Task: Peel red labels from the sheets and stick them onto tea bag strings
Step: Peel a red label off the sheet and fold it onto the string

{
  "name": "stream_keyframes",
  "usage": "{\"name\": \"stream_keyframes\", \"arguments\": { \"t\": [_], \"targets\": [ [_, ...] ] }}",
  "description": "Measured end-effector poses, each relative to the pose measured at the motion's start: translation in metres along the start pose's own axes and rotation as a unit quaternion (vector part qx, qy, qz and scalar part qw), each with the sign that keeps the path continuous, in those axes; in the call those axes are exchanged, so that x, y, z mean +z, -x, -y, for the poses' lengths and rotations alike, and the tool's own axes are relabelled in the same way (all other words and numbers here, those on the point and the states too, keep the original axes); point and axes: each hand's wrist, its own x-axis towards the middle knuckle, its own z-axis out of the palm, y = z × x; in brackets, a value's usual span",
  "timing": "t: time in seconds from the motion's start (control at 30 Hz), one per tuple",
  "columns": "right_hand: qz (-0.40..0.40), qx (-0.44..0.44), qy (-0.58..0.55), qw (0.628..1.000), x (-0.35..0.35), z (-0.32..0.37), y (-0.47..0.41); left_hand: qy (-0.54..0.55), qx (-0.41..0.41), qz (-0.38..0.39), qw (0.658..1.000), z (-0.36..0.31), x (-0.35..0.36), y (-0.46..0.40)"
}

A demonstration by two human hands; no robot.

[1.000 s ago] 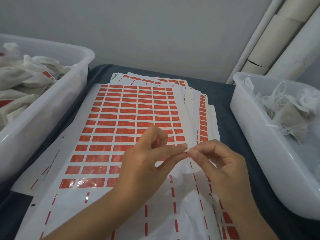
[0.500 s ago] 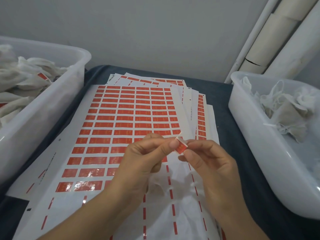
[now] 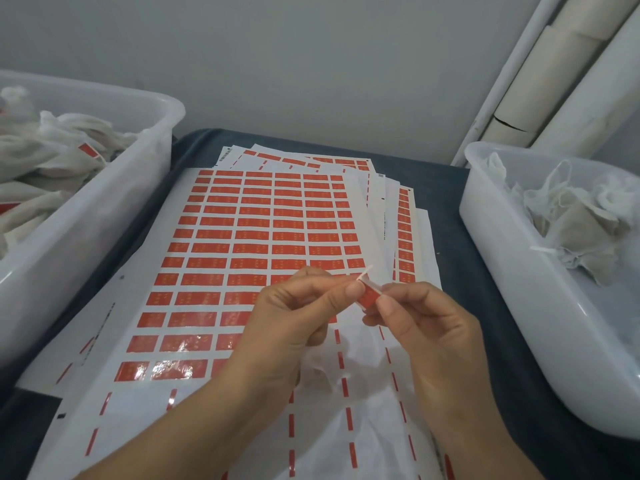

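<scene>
Lying across the dark blue bench (image 3: 446,188), at the middle: a fanned stack of label sheets (image 3: 242,244), the top one carrying rows of red labels, its near rows already stripped down to thin red dashes.

Sitting at nine o'clock, touching the bench edge: a large white tub (image 3: 86,216), heaped with pale tea bags (image 3: 45,150), at least one red tag showing among them.

Sitting at three o'clock: a second white tub (image 3: 512,278), holding a smaller pile of crumpled tea bags (image 3: 575,216) with loose white strings, no red showing on them.

Meeting above the sheets, near five o'clock from the stack's middle: both hands. Left hand (image 3: 298,317) curling, thumb and forefinger pinching the upper end of a red label (image 3: 369,297). Right hand (image 3: 426,327) pinching the lower end of the same label between thumb and fingertip, remaining fingers folded in.

Poking out at the label's top, toward one o'clock: a short white string (image 3: 364,273). Resting below the hands on the stripped part of the sheet: a pale tea bag (image 3: 325,372), partly hidden by the left wrist; whether the string runs down to it, cannot tell.
</scene>
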Motion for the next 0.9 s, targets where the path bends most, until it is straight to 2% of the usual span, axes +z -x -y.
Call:
{"name": "stream_keyframes", "arguments": {
  "t": [0.7,0.83,0.9],
  "targets": [
    [-0.006,-0.015,-0.023,1.000,0.000,-0.005,0.000,-0.003,0.000,0.012,1.000,0.005,-0.001,-0.001],
    [0.002,-0.002,-0.015,1.000,0.003,-0.010,-0.001,-0.062,0.045,0.014,0.997,0.007,0.000,-0.002],
    [0.001,-0.015,0.005,1.000,0.004,-0.013,0.000,-0.154,0.118,-0.019,0.981,0.010,-0.002,-0.005]
  ]
}}
